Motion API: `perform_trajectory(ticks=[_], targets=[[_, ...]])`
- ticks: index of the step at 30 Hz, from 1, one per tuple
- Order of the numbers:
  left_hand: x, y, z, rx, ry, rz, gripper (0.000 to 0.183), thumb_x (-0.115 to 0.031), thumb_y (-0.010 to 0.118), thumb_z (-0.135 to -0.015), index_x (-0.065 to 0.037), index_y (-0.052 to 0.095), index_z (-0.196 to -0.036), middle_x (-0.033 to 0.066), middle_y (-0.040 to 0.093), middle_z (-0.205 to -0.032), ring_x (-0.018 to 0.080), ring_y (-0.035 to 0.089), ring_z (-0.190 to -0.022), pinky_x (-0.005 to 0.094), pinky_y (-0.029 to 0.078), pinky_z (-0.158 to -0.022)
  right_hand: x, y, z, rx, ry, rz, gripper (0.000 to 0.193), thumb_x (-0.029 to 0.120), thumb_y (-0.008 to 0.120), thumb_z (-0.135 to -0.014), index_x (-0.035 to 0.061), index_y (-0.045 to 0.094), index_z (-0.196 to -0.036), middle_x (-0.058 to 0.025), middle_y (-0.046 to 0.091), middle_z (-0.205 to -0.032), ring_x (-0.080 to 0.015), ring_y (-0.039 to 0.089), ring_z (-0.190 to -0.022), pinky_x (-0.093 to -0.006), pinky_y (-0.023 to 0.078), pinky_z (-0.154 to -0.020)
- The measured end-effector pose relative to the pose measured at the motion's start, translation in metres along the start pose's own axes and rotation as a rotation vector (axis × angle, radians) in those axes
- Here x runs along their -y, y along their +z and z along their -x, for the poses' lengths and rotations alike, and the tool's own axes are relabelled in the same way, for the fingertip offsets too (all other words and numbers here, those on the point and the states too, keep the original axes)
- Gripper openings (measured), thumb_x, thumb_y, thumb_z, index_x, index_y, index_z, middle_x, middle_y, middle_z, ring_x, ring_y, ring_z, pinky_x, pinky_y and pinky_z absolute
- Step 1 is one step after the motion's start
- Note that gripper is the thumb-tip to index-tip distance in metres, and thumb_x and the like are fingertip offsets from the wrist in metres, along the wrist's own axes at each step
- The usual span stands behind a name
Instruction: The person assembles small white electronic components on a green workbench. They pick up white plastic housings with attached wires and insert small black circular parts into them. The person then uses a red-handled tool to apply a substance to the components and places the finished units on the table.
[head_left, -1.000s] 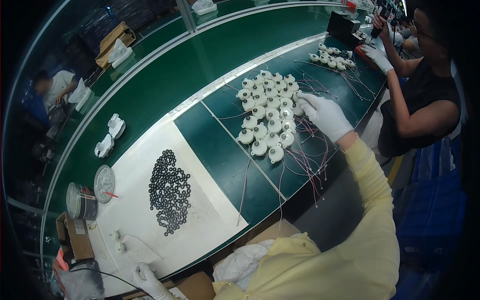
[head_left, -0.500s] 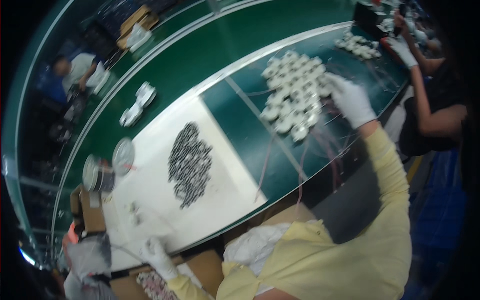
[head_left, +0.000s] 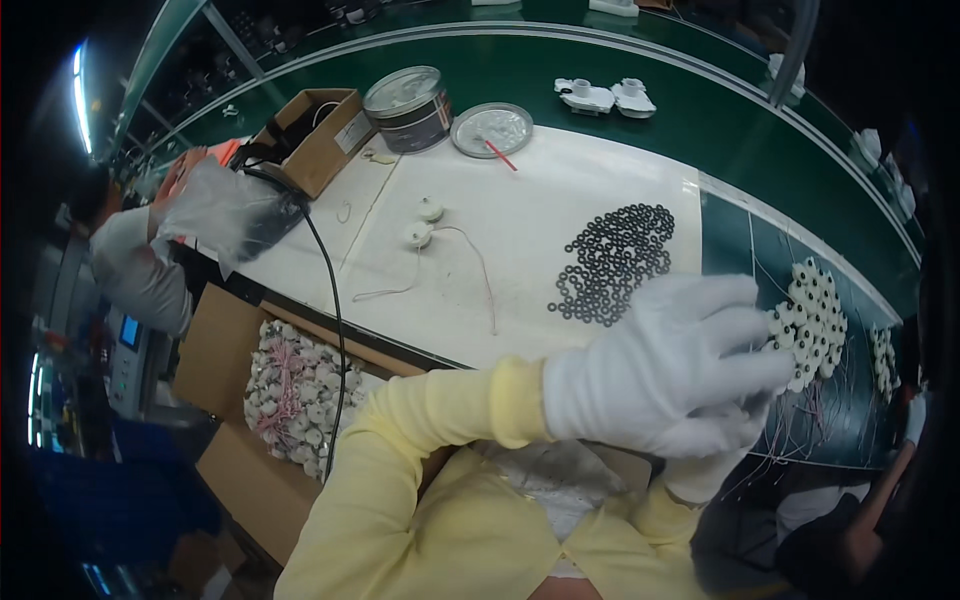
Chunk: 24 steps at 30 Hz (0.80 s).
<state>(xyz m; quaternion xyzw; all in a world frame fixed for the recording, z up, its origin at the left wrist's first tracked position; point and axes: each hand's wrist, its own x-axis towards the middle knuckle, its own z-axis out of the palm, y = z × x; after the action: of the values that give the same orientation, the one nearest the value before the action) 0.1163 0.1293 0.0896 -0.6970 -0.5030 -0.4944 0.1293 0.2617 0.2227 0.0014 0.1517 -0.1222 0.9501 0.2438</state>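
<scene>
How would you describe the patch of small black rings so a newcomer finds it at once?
Start at the white mat on the green conveyor table. Near its right edge, just above the white-gloved left hand, lies a flat patch of black rings. Everything else on the mat is white or metallic.

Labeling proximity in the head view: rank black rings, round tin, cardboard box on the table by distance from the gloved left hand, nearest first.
From the left hand:
1. Black rings: just above the hand, on the white mat.
2. Round tin: far up-left, at the mat's back edge.
3. Cardboard box: farther left, beside the tin.
</scene>
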Motion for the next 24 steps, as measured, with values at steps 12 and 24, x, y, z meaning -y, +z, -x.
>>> perform_trajectory(ticks=[12, 24], targets=[[0.144, -0.174, 0.140, 0.050, -1.108, -0.953, 0.049, -0.047, 0.056, -0.099, -0.009, 0.067, -0.128, 0.0224, 0.071, -0.113, 0.0391, 0.067, -0.103, 0.0453, 0.051, -0.093, -0.006, -0.024, -0.004, -0.330, 0.116, 0.551, 0.059, 0.051, 0.045, -0.108, -0.0048, 0.062, -0.098, -0.0090, 0.062, -0.076, -0.0065, 0.035, -0.039, -0.0212, 0.027, -0.038], [0.120, -0.136, 0.123, 0.460, -0.835, -1.185, 0.029, -0.039, 0.064, -0.094, -0.015, 0.075, -0.103, 0.0090, 0.073, -0.084, 0.0293, 0.070, -0.084, 0.0453, 0.050, -0.072, 0.014, 0.021, -0.016, -0.522, 0.345, 1.327, 0.033, 0.017, 0.066, -0.100, -0.0041, 0.062, -0.125, -0.0053, 0.068, -0.090, -0.0061, 0.058, -0.070, -0.0187, 0.043, -0.056]])
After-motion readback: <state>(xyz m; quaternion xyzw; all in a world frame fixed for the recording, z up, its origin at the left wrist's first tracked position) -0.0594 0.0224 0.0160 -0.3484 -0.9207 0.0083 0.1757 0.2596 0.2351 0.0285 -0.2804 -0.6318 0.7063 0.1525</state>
